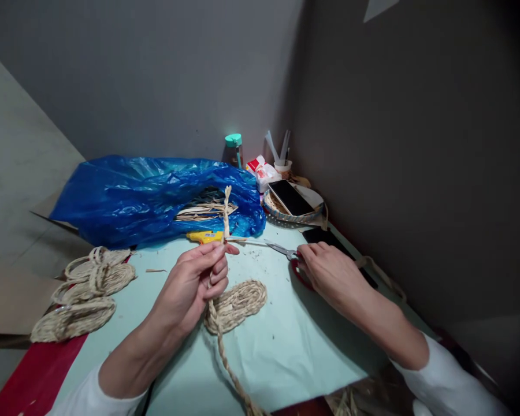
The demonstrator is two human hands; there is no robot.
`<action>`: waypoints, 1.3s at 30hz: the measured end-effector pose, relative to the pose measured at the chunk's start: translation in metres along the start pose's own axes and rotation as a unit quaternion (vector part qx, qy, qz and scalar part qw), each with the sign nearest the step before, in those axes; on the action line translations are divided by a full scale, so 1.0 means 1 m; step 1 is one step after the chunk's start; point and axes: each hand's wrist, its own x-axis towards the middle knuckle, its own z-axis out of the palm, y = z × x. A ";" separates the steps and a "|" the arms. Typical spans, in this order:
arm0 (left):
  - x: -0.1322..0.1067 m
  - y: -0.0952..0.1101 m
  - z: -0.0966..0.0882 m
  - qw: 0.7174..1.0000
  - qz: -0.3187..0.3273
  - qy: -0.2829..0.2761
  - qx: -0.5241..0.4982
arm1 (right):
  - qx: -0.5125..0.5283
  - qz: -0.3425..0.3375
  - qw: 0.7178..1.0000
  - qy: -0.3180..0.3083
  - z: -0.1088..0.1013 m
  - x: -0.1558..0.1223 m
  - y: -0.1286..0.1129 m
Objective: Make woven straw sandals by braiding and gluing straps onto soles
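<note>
My left hand [201,274] pinches a braided straw cord [226,216], its short end pointing up above my fingers. Below the hand the cord runs down past a woven oval sole [240,303] and off the table's front edge. My right hand [329,271] is closed on a pair of scissors [281,250] with red handles; the blades point left toward the cord, apart from it. Part of the handles is hidden under my fingers. A yellow glue gun [203,237] lies just beyond my left hand.
Several woven straw sandals [75,318] lie at the left. A blue plastic bag [125,196] with straw strips [203,211] fills the back. At the back right are a phone [291,198] on a basket [271,207], a tissue pack [263,173] and a green-lidded jar [234,151].
</note>
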 end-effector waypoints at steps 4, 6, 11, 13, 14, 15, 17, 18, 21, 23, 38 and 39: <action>0.000 -0.004 -0.001 1.000 -0.013 0.000 0.002 | -0.026 -0.004 1.000 0.001 0.017 0.006 0.001; -0.003 -0.003 -0.001 1.000 -0.010 0.005 0.010 | -0.021 -0.001 1.000 0.009 0.019 0.007 0.001; -0.010 0.001 0.002 0.999 0.017 0.023 0.030 | 0.056 0.010 0.997 0.042 0.011 -0.004 0.010; -0.011 0.001 0.003 0.999 0.016 0.028 0.041 | 0.162 0.023 0.984 0.073 0.006 -0.014 0.015; -0.011 0.001 0.004 0.998 0.013 0.031 0.048 | 0.244 0.031 0.966 0.085 0.004 -0.020 0.017; -0.011 0.001 0.005 0.998 0.013 0.033 0.056 | 0.324 0.039 0.941 0.089 0.003 -0.026 0.018; -0.011 -0.001 0.008 0.997 0.015 0.041 0.071 | 0.439 0.054 0.894 0.074 0.000 -0.035 0.020; -0.011 -0.002 0.010 0.996 0.020 0.044 0.077 | 0.462 0.058 0.883 0.056 -0.001 -0.039 0.020; -0.010 -0.005 0.014 0.994 0.032 0.048 0.092 | 0.488 0.059 0.871 -0.002 -0.008 -0.047 0.017; -0.010 -0.007 0.017 0.993 0.033 0.044 0.101 | 0.499 0.046 0.864 -0.052 -0.015 -0.050 0.011; -0.003 -0.033 0.045 0.984 -0.060 -0.069 0.151 | 0.467 -0.031 0.880 -0.082 -0.029 -0.047 -0.008; 0.000 -0.036 0.046 0.984 -0.072 -0.066 0.147 | 0.467 -0.028 0.880 -0.084 -0.027 -0.047 -0.007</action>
